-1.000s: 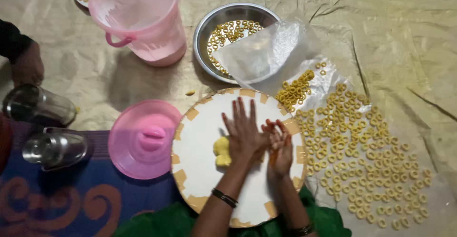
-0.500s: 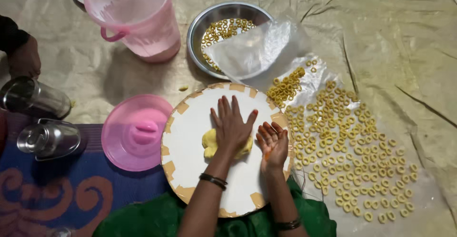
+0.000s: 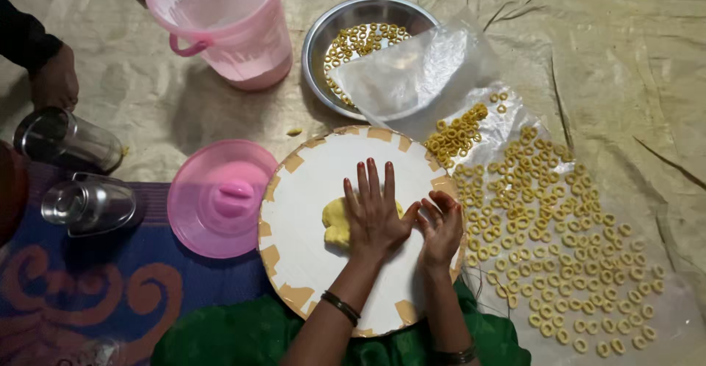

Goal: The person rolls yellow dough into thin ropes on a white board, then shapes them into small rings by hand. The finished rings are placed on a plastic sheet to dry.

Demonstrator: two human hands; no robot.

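Yellow dough lump (image 3: 334, 221), on round board (image 3: 309, 189)

Board: we see bare white surface on the round board (image 3: 309, 189) left of and above the yellow dough (image 3: 334, 221).
Left side: the pink lid (image 3: 220, 198) lies just beside the board's edge; two steel tumblers (image 3: 88, 204) lie beyond it.
Ahead: the steel bowl (image 3: 368, 38), clear plastic bag (image 3: 412, 72) and pink jug (image 3: 220, 20) block the far side.
Right side: dough rings (image 3: 559, 219) crowd the sheet.
Open floor: bare tarp (image 3: 632, 64) at far right.

Single head view, steeply downward, close over the round board (image 3: 309, 189)
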